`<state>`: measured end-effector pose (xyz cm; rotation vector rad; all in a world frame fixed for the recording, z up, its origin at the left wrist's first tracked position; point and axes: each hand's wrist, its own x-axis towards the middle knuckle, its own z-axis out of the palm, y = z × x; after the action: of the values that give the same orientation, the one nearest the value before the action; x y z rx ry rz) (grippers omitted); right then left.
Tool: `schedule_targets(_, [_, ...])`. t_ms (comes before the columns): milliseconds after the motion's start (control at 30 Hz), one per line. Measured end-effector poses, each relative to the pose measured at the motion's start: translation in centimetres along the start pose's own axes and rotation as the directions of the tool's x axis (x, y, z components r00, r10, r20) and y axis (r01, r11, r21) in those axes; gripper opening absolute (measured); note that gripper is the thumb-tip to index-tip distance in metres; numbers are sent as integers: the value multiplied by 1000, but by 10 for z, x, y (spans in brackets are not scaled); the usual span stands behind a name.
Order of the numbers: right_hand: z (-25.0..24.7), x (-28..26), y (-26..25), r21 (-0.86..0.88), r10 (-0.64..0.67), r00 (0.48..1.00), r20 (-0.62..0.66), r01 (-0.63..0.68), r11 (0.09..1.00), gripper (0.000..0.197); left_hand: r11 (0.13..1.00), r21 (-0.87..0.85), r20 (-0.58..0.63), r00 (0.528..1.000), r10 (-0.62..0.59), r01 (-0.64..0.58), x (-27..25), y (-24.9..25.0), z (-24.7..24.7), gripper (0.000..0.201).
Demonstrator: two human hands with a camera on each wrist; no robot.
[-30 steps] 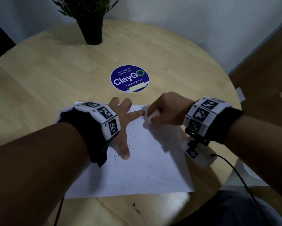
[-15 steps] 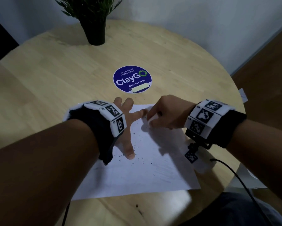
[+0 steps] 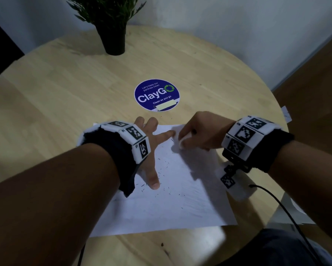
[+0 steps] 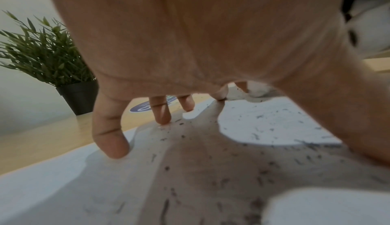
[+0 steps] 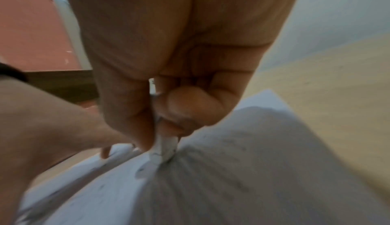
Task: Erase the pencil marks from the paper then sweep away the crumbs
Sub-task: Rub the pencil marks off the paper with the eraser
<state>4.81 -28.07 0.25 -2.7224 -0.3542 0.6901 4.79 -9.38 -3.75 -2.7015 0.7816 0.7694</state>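
A white sheet of paper (image 3: pixel 180 198) lies on the round wooden table (image 3: pixel 65 93), strewn with dark eraser crumbs (image 3: pixel 167 189). My left hand (image 3: pixel 151 150) lies spread on the sheet's left part, its straight fingers (image 4: pixel 109 138) pressing the paper (image 4: pixel 263 125) down. My right hand (image 3: pixel 197 131) pinches a small white eraser (image 3: pixel 181 142) near the sheet's far edge. In the right wrist view the eraser (image 5: pixel 164 147) sticks out below thumb and fingers, its tip on the paper (image 5: pixel 253 162). Faint pencil marks (image 3: pixel 197 215) show near the sheet's right side.
A round blue ClayGo sticker (image 3: pixel 157 97) sits on the table beyond the paper. A potted plant (image 3: pixel 113 33) stands at the far edge. A black cable (image 3: pixel 288 208) hangs from my right wrist past the table's right edge.
My right hand has shifted slightly back and forth with the eraser at the sheet's far edge. My left hand stays pressed on the paper. The head view has tilted a little.
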Motion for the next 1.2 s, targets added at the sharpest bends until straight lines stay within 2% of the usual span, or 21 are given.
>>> schedule_targets(33, [2,-2,-1,6,-17,999,46,17,1000,14,1000,3,2,1000,-2,2,0,0,0,141])
schedule_targets(67, [2,0,-1,11,-11,999,33,10,1000,15,1000,4,10,1000,-5,5,0,0,-1,142])
schedule_targets(167, [-5,10,9,44,63,987,-147,-57,997,21,1000,5,17,1000,-14,14,1,1,-2,142])
schedule_targets(200, [-5,11,9,35,54,989,-138,-49,998,19,1000,8,18,1000,-17,17,1,1,-2,142])
schedule_targets(300, [1,0,3,-12,-54,997,50,55,998,16,1000,12,29,999,-23,23,0,3,-4,142])
schedule_targets(333, [2,-3,2,-30,-69,995,78,72,997,16,1000,13,35,999,-23,23,0,4,-5,142])
schedule_targets(467, [-6,7,16,-152,-15,991,-136,-6,988,20,999,30,47,998,-29,28,3,7,-8,144])
schedule_targets(500, [-4,7,16,-150,-25,990,-138,4,989,21,999,28,42,999,-26,25,3,7,-7,144])
schedule_targets(633, [7,0,7,-191,-168,986,3,165,968,27,1000,14,19,1000,-15,15,1,6,-6,141])
schedule_targets(767, [-3,7,16,-204,-106,984,-144,76,976,24,999,36,42,999,-29,27,2,7,-8,144])
schedule_targets(800, [-1,6,15,-205,-125,981,-147,94,974,23,999,39,37,999,-33,31,2,8,-8,144])
schedule_targets(900, [12,-4,3,-148,-206,977,-50,196,969,19,998,44,39,998,-44,42,0,10,-10,141])
schedule_targets(933, [11,-4,3,-134,-187,981,-48,180,975,19,998,41,40,998,-45,44,0,11,-10,141])
schedule_targets(1033, [2,6,12,-150,-98,984,-147,76,986,22,998,36,37,998,-48,47,1,10,-12,142])
schedule_targets(1100, [5,5,8,-158,-124,979,-161,98,983,18,998,39,35,998,-43,41,0,9,-12,140])
schedule_targets(1200, [14,-5,-3,-134,-194,979,-67,184,974,16,998,49,26,999,-36,35,-1,8,-9,141])
